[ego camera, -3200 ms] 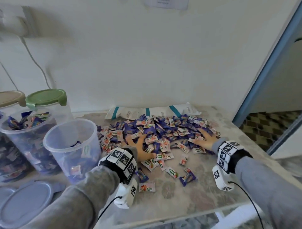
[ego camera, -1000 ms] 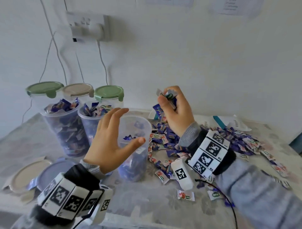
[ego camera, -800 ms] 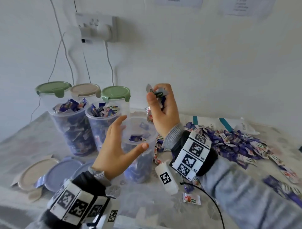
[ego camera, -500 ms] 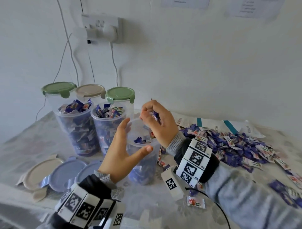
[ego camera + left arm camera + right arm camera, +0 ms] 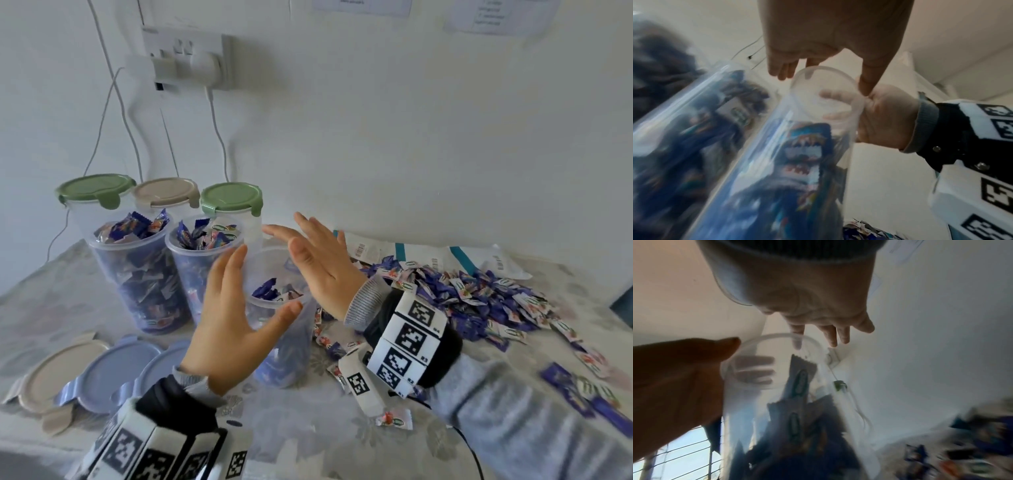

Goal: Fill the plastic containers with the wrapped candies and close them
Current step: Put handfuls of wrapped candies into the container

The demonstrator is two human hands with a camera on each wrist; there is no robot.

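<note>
Both hands are flanking a clear round plastic container (image 5: 284, 329) that is standing upright on the pale patterned table (image 5: 342, 445), partly filled with wrapped candies in blue and white foil (image 5: 270, 291). On the near left side, the left hand (image 5: 229, 318) is reaching up with its fingers straight and together and its thumb spread toward the rim; whether the palm is actually touching the wall I cannot tell from the head view, and the left wrist view shows the thumb tip right at the rim. On the far right side, the right hand (image 5: 318, 260) is hovering over the open mouth with its fingers extended and slightly spread, holding nothing.

Just left of this container, two more clear open containers heaped with candies (image 5: 144, 274) are standing side by side, and behind them three closed containers are carrying two green clip lids (image 5: 229, 198) and one beige lid (image 5: 166, 192). Loose lids in lavender (image 5: 113, 370) and beige (image 5: 51, 373) are lying flat on the table to the near left.

To the right, a wide pile of loose wrapped candies (image 5: 479, 301) is spreading across the table, with a flattened white bag with teal stripes (image 5: 428, 253) lying behind it against the wall. A single red-and-white candy (image 5: 394, 419) is lying apart near the front edge. Both wrists are wearing black bands with white marker tiles (image 5: 411, 339).
</note>
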